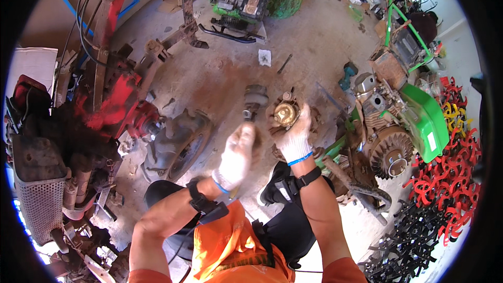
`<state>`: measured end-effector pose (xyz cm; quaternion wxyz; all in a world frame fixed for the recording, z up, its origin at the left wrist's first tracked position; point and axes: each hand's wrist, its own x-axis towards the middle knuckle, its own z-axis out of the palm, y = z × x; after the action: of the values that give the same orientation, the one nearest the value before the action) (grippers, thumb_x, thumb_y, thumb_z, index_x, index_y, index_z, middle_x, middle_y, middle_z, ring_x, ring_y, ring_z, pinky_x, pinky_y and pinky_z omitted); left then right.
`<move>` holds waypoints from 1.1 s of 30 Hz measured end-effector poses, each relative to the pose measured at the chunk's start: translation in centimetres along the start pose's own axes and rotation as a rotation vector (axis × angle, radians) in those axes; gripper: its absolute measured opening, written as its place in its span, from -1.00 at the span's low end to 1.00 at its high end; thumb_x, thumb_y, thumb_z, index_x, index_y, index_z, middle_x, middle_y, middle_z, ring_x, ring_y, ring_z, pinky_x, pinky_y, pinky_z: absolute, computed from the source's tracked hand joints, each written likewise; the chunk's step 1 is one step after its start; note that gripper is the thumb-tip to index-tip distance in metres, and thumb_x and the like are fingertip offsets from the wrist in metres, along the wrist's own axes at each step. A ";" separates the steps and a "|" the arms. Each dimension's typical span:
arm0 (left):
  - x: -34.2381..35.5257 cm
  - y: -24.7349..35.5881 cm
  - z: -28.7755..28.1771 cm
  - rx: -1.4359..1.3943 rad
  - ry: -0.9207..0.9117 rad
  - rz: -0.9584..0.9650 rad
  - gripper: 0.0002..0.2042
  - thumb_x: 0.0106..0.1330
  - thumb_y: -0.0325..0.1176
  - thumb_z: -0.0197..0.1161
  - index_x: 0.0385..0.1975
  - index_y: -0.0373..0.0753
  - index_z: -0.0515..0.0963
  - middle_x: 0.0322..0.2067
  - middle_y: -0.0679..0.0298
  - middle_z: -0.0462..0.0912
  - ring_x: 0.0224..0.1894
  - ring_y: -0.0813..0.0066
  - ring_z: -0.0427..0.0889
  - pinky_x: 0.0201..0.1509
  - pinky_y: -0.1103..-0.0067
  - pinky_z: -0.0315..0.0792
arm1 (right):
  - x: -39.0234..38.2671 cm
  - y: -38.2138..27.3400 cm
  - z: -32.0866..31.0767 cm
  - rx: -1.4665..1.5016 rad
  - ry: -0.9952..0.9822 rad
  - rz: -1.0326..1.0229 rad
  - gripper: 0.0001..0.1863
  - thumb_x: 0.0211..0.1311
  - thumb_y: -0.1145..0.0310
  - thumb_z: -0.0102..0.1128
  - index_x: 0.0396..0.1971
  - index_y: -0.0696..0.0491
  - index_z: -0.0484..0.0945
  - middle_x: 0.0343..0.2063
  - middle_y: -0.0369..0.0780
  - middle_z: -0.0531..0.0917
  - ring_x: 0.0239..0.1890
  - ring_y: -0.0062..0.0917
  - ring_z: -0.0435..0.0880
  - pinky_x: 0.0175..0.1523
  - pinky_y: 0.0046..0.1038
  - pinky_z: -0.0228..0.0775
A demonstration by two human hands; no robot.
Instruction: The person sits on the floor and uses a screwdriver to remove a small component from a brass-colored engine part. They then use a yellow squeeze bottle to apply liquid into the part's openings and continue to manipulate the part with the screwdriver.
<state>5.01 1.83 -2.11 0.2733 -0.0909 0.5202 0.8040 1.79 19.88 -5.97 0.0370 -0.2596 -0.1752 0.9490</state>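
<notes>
Gloves cover 2 raised hands: the right hand (295,135) clasps a rusty engine part (285,114); left of that part, the left hand (236,156) closes on a metal tool (248,116), blurred.

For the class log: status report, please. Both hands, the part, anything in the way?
Left hand gloved, blurred, grip unclear, by a grey cylinder. Right hand gripping rusty hub part. Engine close on the right.
</notes>
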 end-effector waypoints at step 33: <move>8.2 -28.9 -29.3 1.390 0.165 -0.448 -0.68 0.47 -0.20 0.29 0.09 -0.18 0.77 0.06 -0.13 0.82 0.18 -0.18 0.78 0.27 0.14 0.62 | -1.6 -0.2 -0.5 -0.013 -0.156 0.063 -0.43 0.75 -0.13 0.08 0.32 0.08 0.54 0.10 -0.04 0.72 0.03 -0.18 0.78 -0.13 -0.24 0.76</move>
<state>9.57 -12.37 -41.33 0.3854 -0.0611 0.8978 0.2042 3.37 20.00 -5.53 -0.0085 -0.1904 -0.1754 0.9659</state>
